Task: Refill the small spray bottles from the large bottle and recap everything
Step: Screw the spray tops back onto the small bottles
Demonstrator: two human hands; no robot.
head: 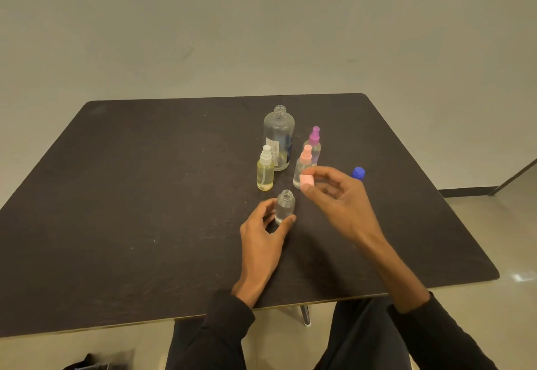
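Near desk centre, before seated person: uncapped small clear bottle, upright, long axis vertical, mouth open upward. Left hand curled round its base, thumb and fingers gripping. Right hand pinched pink cap, held just above and right of bottle mouth, nearer of two hands to neck. Large bottle stood behind, uncapped; blue cap lay apart at right.
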